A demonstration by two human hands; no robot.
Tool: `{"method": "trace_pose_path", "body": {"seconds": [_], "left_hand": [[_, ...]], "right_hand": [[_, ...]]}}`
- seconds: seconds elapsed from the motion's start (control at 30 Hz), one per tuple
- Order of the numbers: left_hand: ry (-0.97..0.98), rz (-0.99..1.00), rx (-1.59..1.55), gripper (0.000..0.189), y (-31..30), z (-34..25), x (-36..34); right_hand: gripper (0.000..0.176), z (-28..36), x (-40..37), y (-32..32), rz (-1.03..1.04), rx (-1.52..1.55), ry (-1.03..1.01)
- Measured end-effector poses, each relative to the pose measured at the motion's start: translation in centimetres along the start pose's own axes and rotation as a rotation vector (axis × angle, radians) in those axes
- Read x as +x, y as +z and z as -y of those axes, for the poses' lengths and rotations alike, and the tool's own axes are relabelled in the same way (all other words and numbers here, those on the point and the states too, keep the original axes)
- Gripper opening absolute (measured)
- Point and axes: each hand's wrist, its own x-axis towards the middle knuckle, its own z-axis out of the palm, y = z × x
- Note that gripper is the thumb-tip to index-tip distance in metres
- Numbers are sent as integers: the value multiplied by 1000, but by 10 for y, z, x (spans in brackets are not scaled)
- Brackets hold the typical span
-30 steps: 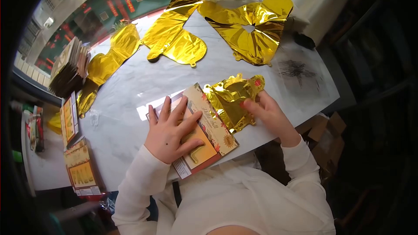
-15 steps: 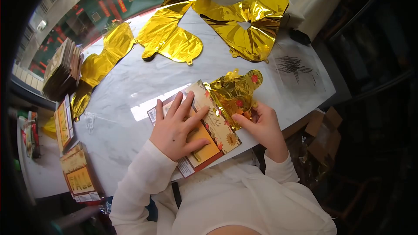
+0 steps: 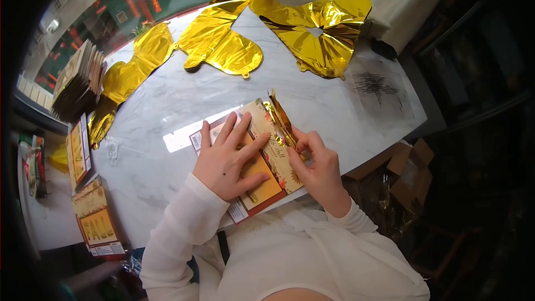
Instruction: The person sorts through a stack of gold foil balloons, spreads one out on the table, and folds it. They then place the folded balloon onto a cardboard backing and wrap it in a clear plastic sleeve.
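A printed cardboard package with autumn leaves and a yellow panel lies slanted near the table's front edge. My left hand rests flat on it with fingers spread, covering much of the yellow panel. On the package's right side, my right hand pinches a folded gold foil balloon between thumb and fingers. The foil stands up as a narrow strip along the package's edge, and its lower part is hidden by my fingers.
Large gold foil balloons lie along the table's far side. A stack of cards stands at left, with printed FALL packages below it. A clear sheet with black strips lies at right. An open cardboard box sits beside the table.
My right hand has moved left and turned the gold foil from lying spread out to a narrow upright fold against the package. My left hand stays in place.
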Motion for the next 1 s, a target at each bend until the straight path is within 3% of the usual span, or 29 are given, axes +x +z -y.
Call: {"method": "trace_pose_path", "body": {"seconds": [0.2, 0.37, 0.47, 0.53, 0.67, 0.77, 1.0], "left_hand": [[6, 10, -29, 76, -3, 1, -1], [10, 9, -18, 76, 2, 4, -2], [12, 10, -20, 76, 1, 4, -2], [12, 13, -18, 76, 1, 5, -2], [8, 21, -22, 76, 1, 4, -1], [11, 27, -28, 76, -1, 4, -1], [8, 28, -35, 76, 0, 5, -1]], "right_hand": [[16, -5, 2, -8, 19, 50, 129], [18, -19, 5, -4, -49, 183, 50], [19, -18, 2, -5, -20, 215, 68], [26, -13, 1, -9, 77, 237, 183], [26, -8, 2, -10, 104, 178, 182], [21, -13, 3, -6, 48, 169, 71], [38, -31, 4, -14, 80, 290, 158]]}}
